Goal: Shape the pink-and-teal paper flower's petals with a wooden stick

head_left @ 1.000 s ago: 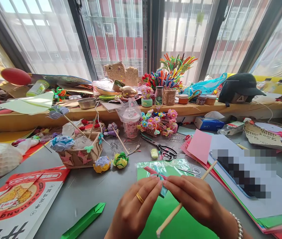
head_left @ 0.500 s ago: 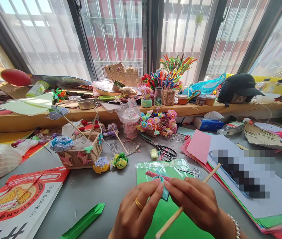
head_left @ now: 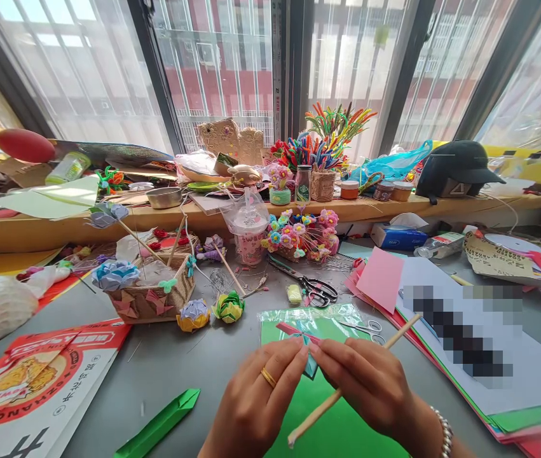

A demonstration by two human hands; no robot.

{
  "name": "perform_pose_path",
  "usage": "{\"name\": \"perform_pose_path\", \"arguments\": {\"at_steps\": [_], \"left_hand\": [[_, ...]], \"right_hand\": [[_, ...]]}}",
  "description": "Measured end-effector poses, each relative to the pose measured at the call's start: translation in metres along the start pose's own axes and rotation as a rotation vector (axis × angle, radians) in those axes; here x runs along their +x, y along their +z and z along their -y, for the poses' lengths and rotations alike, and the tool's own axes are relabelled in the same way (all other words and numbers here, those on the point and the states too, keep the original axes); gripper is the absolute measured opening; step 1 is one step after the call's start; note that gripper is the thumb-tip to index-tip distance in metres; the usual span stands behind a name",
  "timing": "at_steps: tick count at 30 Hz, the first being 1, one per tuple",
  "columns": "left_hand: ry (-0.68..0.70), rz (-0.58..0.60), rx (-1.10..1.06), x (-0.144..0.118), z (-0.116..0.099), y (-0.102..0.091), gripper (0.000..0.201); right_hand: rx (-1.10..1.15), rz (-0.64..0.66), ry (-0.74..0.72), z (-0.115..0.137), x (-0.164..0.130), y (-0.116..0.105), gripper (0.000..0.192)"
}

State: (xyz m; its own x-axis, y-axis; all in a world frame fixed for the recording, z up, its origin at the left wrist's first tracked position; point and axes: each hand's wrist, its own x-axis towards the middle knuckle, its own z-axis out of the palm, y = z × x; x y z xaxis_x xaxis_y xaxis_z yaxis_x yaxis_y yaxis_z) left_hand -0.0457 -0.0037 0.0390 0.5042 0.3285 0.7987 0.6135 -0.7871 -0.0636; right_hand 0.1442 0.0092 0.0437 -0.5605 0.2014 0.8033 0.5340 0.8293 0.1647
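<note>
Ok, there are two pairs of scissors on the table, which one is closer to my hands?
The small silver-handled scissors, lying on the green sheet just beyond your right hand. The black-handled scissors lie farther back, near the flower basket.

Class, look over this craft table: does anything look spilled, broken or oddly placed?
Nothing looks spilled or broken. The table is crowded, and open scissors lie among loose paper flowers. Both hands pinch a small teal paper piece.

At six o'clock, the left hand and right hand pinch a small teal paper piece between fingertips; a wooden stick crosses the right palm. Scissors lie toward twelve.
</note>
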Motion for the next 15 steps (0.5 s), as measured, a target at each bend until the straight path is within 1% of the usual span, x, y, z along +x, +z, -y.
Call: {"name": "perform_pose_path", "arguments": {"at_steps": [5, 10, 15], "left_hand": [[0.03, -0.014, -0.01, -0.0014, 0.0, 0.0017, 0.027], [-0.035, -0.003, -0.123, -0.0018, 0.0046, 0.0044, 0.023], [0.021, 0.032, -0.08, -0.0051, 0.0066, 0.0024, 0.027]], "right_hand": [[-0.002, -0.017, 0.029, 0.0008, -0.0009, 0.0016, 0.032], [0.007, -0.024, 0.015, 0.0004, -0.0004, 0.0024, 0.032], [0.023, -0.035, 0.008, 0.0007, -0.0004, 0.0028, 0.032]]}}
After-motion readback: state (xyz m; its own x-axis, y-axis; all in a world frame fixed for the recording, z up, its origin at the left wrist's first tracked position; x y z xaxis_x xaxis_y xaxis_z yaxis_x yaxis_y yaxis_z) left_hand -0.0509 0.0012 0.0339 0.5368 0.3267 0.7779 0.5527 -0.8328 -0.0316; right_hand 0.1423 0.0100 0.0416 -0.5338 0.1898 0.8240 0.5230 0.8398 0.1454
